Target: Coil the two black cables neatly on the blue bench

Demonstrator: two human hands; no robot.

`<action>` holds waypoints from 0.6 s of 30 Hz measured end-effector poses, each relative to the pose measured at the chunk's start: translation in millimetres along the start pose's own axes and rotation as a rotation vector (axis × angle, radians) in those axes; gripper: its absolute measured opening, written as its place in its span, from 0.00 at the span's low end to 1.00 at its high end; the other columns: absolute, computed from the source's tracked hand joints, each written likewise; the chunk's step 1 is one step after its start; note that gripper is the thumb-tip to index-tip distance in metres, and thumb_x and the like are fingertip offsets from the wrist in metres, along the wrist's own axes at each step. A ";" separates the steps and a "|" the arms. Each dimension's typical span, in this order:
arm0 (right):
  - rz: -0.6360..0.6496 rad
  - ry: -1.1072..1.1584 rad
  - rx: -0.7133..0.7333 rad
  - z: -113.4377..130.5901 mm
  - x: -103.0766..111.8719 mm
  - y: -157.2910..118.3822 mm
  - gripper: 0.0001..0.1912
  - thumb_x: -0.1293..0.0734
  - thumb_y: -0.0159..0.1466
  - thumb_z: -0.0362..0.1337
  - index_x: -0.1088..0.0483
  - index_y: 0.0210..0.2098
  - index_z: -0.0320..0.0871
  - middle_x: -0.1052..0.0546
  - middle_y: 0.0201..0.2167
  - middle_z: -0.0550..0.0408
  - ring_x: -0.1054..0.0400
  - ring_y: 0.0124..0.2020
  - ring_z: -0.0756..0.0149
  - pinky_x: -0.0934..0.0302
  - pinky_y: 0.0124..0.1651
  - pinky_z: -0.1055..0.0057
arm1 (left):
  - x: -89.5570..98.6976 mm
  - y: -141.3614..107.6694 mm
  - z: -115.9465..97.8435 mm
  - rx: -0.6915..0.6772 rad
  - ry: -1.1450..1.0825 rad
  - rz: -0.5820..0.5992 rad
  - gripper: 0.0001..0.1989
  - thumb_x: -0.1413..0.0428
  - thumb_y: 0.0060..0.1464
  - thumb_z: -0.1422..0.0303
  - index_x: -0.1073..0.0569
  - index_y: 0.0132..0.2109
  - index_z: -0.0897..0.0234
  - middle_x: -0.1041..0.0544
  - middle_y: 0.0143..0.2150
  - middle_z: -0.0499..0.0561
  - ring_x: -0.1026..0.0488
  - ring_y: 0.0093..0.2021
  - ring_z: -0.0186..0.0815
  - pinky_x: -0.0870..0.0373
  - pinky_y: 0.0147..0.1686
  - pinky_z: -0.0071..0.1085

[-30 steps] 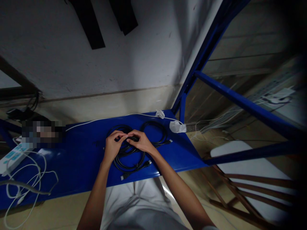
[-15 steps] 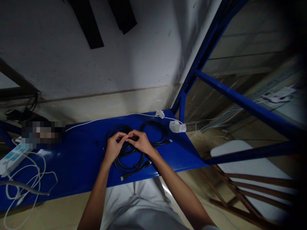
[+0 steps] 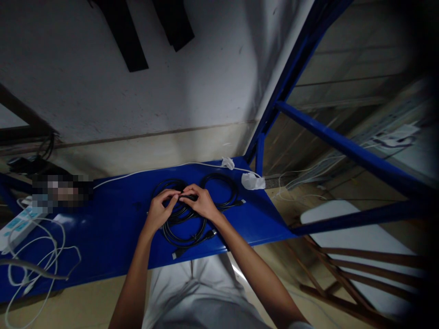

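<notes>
Several coiled black cables lie on the blue table point(image 3: 109, 233). My left hand point(image 3: 161, 208) and my right hand point(image 3: 201, 202) meet over the coils, thumbs and fingertips pinched close together. A dark length of black cable point(image 3: 190, 198) shows inside the curl of my right fingers. My left fingertips press at the same spot; any small tie between them is too small to make out. Below my hands a cable coil point(image 3: 181, 238) ends in two plugs, one of them a flat connector point(image 3: 177, 252). Right of my right hand lies another coil point(image 3: 236, 187).
A white power strip point(image 3: 20, 224) and tangled white cords point(image 3: 55, 249) occupy the table's left end. Along the back runs a thin white cable point(image 3: 144, 170) near crumpled white scraps point(image 3: 253, 181). Blue frame bars point(image 3: 343, 141) and a chair point(image 3: 356, 256) stand to the right.
My left hand has shifted slightly left, and its fingertips have drawn a little away from the right hand's. The cable coils lie where they were.
</notes>
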State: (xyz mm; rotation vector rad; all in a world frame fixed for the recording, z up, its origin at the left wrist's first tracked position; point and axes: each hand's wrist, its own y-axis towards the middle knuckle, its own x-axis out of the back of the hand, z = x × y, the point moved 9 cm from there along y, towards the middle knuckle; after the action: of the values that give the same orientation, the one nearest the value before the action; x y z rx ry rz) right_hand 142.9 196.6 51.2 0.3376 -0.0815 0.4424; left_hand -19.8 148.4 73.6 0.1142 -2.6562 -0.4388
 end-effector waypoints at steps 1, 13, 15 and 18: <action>0.000 0.000 0.001 0.0 0.0 0.1 0.18 0.22 0.66 0.48 0.26 0.48 0.47 0.13 0.44 0.50 0.16 0.48 0.55 0.27 0.54 0.61 | 1.9 -0.2 -1.8 -0.008 0.026 -0.002 0.12 0.40 0.68 0.59 0.16 0.50 0.57 0.16 0.51 0.57 0.18 0.53 0.45 0.21 0.49 0.38; -0.005 -0.003 0.007 -0.5 -0.7 0.2 0.16 0.22 0.65 0.47 0.25 0.47 0.47 0.13 0.43 0.51 0.16 0.46 0.55 0.26 0.53 0.61 | 5.0 1.0 -29.9 -0.175 0.276 -0.035 0.08 0.41 0.68 0.62 0.16 0.45 0.56 0.17 0.44 0.54 0.20 0.47 0.43 0.25 0.51 0.40; -0.009 -0.007 0.016 0.2 -0.2 0.1 0.15 0.23 0.65 0.45 0.25 0.47 0.47 0.13 0.43 0.51 0.16 0.46 0.56 0.26 0.53 0.62 | 3.9 1.0 -34.9 -0.196 0.358 -0.027 0.07 0.41 0.68 0.65 0.17 0.44 0.55 0.17 0.43 0.53 0.20 0.47 0.44 0.26 0.52 0.41; -0.015 -0.011 0.048 4.1 0.4 0.2 0.14 0.23 0.66 0.45 0.24 0.46 0.46 0.14 0.42 0.52 0.17 0.46 0.56 0.26 0.51 0.62 | 2.0 1.9 -40.7 -0.202 0.482 -0.015 0.05 0.41 0.67 0.67 0.19 0.42 0.56 0.18 0.42 0.53 0.21 0.48 0.45 0.29 0.52 0.41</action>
State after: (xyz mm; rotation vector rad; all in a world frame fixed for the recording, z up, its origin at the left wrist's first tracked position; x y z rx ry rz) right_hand 143.2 195.6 55.2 0.3877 -0.0786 0.4281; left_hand -3.8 138.2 109.7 0.1550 -2.1291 -0.5971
